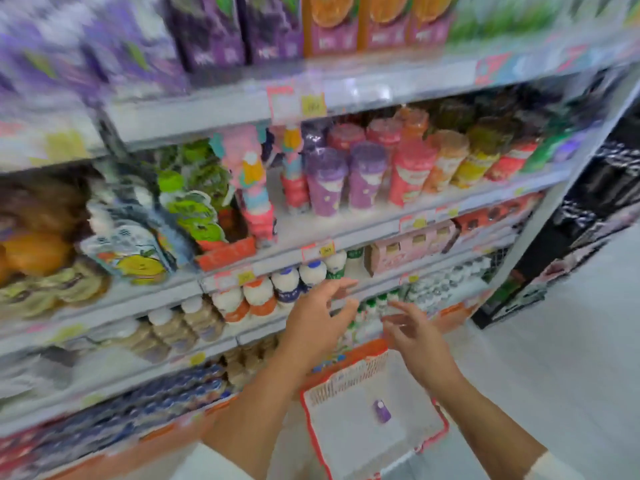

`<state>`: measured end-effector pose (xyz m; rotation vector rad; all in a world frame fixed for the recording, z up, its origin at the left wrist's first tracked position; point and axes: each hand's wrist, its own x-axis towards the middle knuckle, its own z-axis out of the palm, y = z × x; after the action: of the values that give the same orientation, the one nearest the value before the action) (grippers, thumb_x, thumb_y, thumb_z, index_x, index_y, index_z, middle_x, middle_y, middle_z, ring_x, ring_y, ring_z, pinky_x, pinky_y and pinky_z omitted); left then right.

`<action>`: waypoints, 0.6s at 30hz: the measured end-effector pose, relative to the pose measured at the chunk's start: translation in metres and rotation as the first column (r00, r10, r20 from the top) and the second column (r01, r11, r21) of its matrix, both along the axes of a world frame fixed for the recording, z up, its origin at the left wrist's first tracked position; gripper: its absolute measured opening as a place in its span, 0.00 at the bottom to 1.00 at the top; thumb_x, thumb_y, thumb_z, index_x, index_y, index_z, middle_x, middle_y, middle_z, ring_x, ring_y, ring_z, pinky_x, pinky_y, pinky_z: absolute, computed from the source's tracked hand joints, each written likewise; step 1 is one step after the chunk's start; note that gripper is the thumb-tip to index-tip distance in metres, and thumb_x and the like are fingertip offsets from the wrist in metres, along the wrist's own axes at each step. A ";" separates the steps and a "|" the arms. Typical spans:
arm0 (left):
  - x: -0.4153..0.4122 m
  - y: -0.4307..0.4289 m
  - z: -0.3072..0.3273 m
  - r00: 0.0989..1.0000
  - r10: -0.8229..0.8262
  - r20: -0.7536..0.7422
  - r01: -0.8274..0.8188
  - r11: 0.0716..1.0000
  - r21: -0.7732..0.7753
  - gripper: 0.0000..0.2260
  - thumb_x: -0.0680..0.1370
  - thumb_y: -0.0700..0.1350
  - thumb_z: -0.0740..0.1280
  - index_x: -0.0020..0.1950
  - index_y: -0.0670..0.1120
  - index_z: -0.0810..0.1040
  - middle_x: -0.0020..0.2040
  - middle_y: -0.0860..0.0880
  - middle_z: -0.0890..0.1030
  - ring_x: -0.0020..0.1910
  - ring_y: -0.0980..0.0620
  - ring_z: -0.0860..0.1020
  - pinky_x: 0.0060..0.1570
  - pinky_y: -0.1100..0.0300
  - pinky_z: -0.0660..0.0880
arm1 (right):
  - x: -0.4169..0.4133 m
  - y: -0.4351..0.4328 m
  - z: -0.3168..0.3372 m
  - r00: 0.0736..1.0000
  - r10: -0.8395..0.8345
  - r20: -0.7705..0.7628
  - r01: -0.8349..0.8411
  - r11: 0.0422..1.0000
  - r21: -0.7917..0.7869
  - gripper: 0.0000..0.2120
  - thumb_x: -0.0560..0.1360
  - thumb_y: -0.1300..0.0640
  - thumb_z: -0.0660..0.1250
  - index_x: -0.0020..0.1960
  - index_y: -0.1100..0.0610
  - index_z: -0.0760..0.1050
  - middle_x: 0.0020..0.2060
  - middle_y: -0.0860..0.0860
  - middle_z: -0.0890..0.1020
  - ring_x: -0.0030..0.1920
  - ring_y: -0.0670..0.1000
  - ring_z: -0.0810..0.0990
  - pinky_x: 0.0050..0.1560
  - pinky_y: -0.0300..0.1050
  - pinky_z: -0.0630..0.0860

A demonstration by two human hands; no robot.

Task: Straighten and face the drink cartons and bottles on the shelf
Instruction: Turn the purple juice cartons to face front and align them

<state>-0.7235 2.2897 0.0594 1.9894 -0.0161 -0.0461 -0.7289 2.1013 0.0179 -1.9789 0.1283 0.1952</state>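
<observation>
While both hands hover in front of the shelving, neither holds anything. The left hand (317, 315) has its fingers spread and loosely bent, fingertips near the front edge of the grey metal shelf (381, 285). The right hand (412, 332) is likewise spread, just beside the left and apart from it.

The row of small round white plastic bottles with orange and blue labels (273, 292) stands along that shelf's front edge, left of the left fingertips. Smaller white green-capped bottles (375, 304) stand on the tier below, behind both hands. Blur hides which labels face outward.

Probable step: reaching for the row.
1. Grasp one bottle by its body.
2. Rotate the label forward.
3. Draw it flush with the front edge.

Caution: the bottles appear closely packed, so a careless touch could topple neighbours.
</observation>
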 end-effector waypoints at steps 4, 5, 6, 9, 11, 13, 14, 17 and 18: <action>-0.022 0.050 0.072 0.990 0.034 0.139 -0.047 0.995 0.089 0.12 0.79 0.49 0.67 0.57 0.66 0.76 0.54 0.60 0.79 0.51 0.63 0.77 0.54 0.58 0.76 | -0.002 0.044 0.085 0.981 0.118 0.152 -0.124 0.992 0.029 0.16 0.79 0.58 0.65 0.57 0.37 0.71 0.47 0.45 0.83 0.46 0.46 0.83 0.47 0.46 0.81; -0.028 0.066 0.089 0.983 0.049 0.175 -0.067 0.993 0.102 0.12 0.78 0.49 0.67 0.57 0.66 0.76 0.54 0.60 0.78 0.52 0.65 0.76 0.54 0.60 0.76 | -0.003 0.057 0.106 0.971 0.145 0.190 -0.155 0.987 0.039 0.15 0.79 0.59 0.65 0.58 0.39 0.72 0.48 0.45 0.83 0.46 0.44 0.83 0.46 0.42 0.81; -0.034 0.081 0.105 0.975 0.066 0.210 -0.091 0.989 0.115 0.11 0.79 0.49 0.67 0.57 0.64 0.76 0.54 0.61 0.78 0.52 0.66 0.76 0.54 0.61 0.75 | -0.005 0.070 0.126 0.960 0.172 0.223 -0.186 0.982 0.042 0.14 0.79 0.59 0.65 0.59 0.42 0.72 0.48 0.46 0.83 0.45 0.42 0.83 0.46 0.40 0.80; -0.048 0.131 0.147 0.937 0.090 0.336 -0.159 0.970 0.183 0.11 0.79 0.50 0.67 0.61 0.59 0.78 0.55 0.63 0.77 0.53 0.66 0.74 0.54 0.65 0.74 | -0.009 0.112 0.179 0.911 0.250 0.327 -0.265 0.964 0.003 0.13 0.79 0.58 0.64 0.62 0.47 0.73 0.48 0.45 0.83 0.45 0.43 0.83 0.49 0.43 0.80; -0.055 0.168 0.174 0.901 0.101 0.423 -0.213 0.951 0.225 0.11 0.79 0.51 0.66 0.61 0.60 0.77 0.55 0.66 0.75 0.53 0.65 0.74 0.56 0.64 0.74 | -0.010 0.142 0.210 0.870 0.296 0.394 -0.309 0.951 -0.030 0.13 0.78 0.57 0.65 0.62 0.46 0.74 0.47 0.43 0.83 0.47 0.45 0.83 0.50 0.45 0.80; -0.061 0.206 0.199 0.844 0.109 0.525 -0.286 0.920 0.268 0.11 0.79 0.52 0.66 0.61 0.60 0.77 0.53 0.68 0.74 0.54 0.64 0.73 0.58 0.63 0.72 | -0.011 0.174 0.240 0.814 0.337 0.472 -0.346 0.935 -0.070 0.13 0.77 0.56 0.66 0.59 0.42 0.75 0.47 0.40 0.83 0.48 0.44 0.82 0.50 0.44 0.79; -0.062 0.226 0.211 0.806 0.105 0.582 -0.327 0.900 0.290 0.11 0.79 0.52 0.66 0.61 0.59 0.77 0.53 0.68 0.74 0.55 0.64 0.72 0.59 0.65 0.70 | -0.012 0.190 0.255 0.785 0.348 0.513 -0.356 0.931 -0.087 0.13 0.77 0.56 0.67 0.58 0.41 0.76 0.47 0.39 0.83 0.48 0.44 0.82 0.49 0.41 0.79; -0.062 0.282 0.248 0.698 0.073 0.713 -0.438 0.830 0.344 0.13 0.78 0.52 0.65 0.62 0.54 0.79 0.55 0.67 0.73 0.57 0.67 0.69 0.60 0.80 0.57 | -0.006 0.235 0.297 0.705 0.353 0.616 -0.350 0.928 -0.130 0.14 0.76 0.58 0.67 0.53 0.39 0.75 0.46 0.34 0.82 0.46 0.38 0.81 0.45 0.30 0.75; -0.060 0.299 0.258 0.673 0.047 0.738 -0.466 0.801 0.375 0.14 0.77 0.53 0.64 0.62 0.53 0.79 0.56 0.64 0.74 0.58 0.66 0.69 0.60 0.81 0.55 | -0.002 0.249 0.310 0.685 0.351 0.638 -0.341 0.929 -0.145 0.13 0.76 0.59 0.67 0.52 0.39 0.75 0.46 0.32 0.81 0.46 0.36 0.80 0.44 0.27 0.74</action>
<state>-0.7832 2.5891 0.3173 2.4360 -0.2237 1.0310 -0.7306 2.3499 0.3279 -1.9575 -0.7184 -0.2755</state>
